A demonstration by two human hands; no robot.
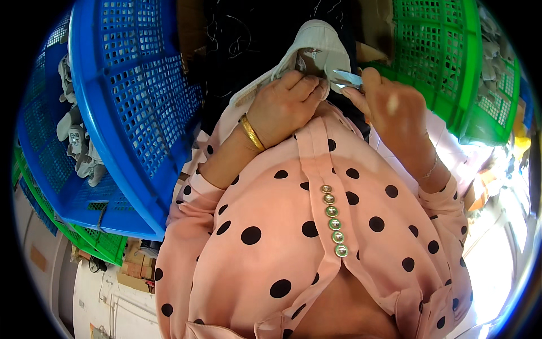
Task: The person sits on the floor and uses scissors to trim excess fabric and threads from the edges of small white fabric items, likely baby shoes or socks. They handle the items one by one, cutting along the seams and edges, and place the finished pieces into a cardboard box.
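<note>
A light grey fabric shoe upper (pixel 320 35) lies over my lap at the top middle, its opening toward me. My left hand (pixel 284 107) pinches the near edge of it, fingers bent over the fabric. In my right hand (pixel 395 107) is a small pair of metal thread snips (pixel 346 78), the fingers curled around it. The blades point left and lie close to the upper's right edge; whether they touch the fabric I cannot tell. My palm hides most of the snips' handle.
On the left stands a large blue plastic basket (pixel 127 121), with several grey shoe uppers (pixel 79 138) beside its wall. A green basket (pixel 435 62) with more grey pieces (pixel 495 68) is close on the right. Loose threads cling to the dark cloth (pixel 243 42) over my lap.
</note>
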